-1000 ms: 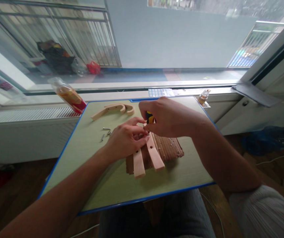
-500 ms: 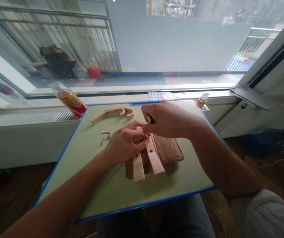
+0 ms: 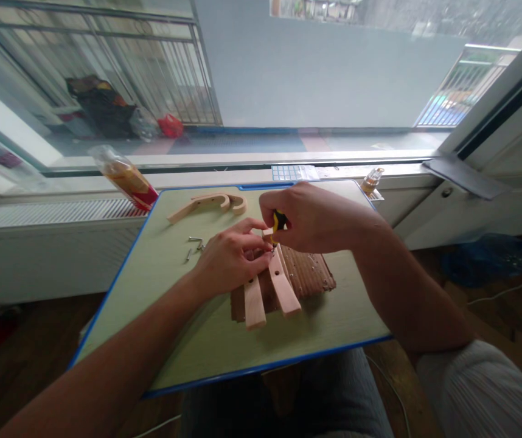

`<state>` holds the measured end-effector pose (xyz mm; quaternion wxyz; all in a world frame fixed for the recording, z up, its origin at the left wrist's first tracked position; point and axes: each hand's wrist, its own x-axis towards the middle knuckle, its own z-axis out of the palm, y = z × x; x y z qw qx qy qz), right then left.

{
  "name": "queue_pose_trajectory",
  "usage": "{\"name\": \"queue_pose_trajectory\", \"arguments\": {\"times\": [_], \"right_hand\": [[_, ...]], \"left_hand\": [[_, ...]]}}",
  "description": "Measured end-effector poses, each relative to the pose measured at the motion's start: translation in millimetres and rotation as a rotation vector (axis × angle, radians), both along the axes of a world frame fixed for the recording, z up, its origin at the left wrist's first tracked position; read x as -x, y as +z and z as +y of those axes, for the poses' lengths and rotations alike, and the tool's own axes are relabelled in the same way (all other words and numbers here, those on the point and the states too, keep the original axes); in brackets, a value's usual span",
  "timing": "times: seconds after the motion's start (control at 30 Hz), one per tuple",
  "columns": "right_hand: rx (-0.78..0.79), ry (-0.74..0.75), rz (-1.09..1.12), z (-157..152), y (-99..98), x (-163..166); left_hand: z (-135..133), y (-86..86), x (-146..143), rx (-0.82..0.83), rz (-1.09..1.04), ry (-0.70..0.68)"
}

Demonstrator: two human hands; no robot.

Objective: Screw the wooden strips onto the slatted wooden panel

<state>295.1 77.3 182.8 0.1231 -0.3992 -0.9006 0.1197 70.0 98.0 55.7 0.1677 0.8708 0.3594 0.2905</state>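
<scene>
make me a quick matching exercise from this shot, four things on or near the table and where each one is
Things:
1 screwdriver
2 curved wooden piece
3 loose screws
4 left hand

Places:
A lying apart near the table's far edge
B gripped in the right hand
C resting on the light wooden slats
D on the table left of the left hand

Pairs: 1-B, 2-A, 3-D, 4-C

I see two pale wooden slats (image 3: pixel 279 283) lying across a brown ridged board (image 3: pixel 306 274); a yellow-black screwdriver (image 3: pixel 278 220) stands over them.
</scene>
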Motion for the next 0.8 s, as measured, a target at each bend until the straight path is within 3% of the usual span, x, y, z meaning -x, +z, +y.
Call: {"name": "queue_pose_trajectory", "arguments": {"times": [0.23, 0.8], "right_hand": [[-0.037, -0.073, -0.014, 1.8, -3.2, 5.8], [-0.042, -0.085, 0.022, 6.6, -14.3, 12.6]], "left_hand": [[1.5, -3.3, 0.4, -0.017, -0.009, 0.001], [0.1, -1.0, -2.3, -0.023, -0.039, -0.012]]}}
